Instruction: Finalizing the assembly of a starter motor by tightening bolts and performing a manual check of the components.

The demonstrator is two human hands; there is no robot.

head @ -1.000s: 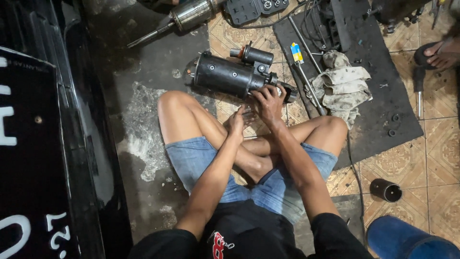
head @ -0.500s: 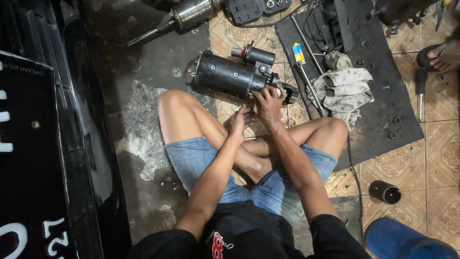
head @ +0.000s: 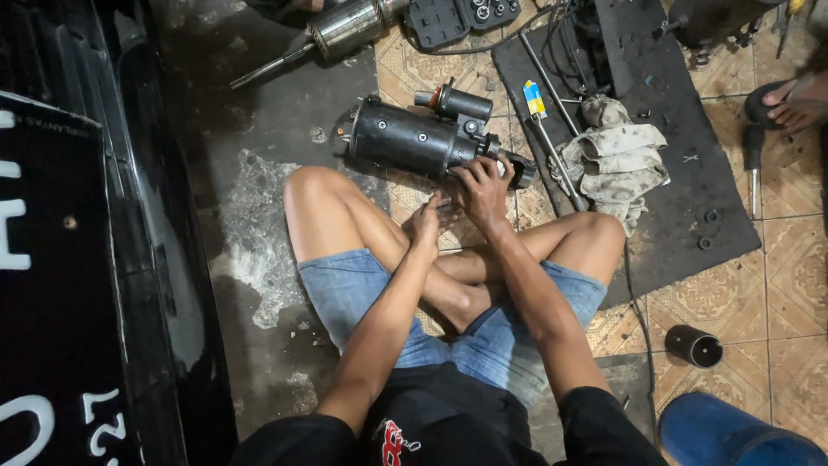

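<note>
1. Nothing much has shifted since a moment ago: both hands stay at the starter motor (head: 423, 140), lying on the floor before the crossed legs.
2. Right hand (head: 483, 185) clasps its nose end.
3. Left hand (head: 425, 222) is curled beside it; I can't tell what it holds.
4. Seems he's working the nose end; next wants a steady body.

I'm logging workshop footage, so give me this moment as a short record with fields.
setting: person seated cross-legged on a tiled floor
right hand: gripping the end of a black starter motor
left hand: just below that end; contact unclear
beside motor: dirty rag on a black mat
nearby: black cylinder, long metal rod
left edge: black vehicle body
</note>
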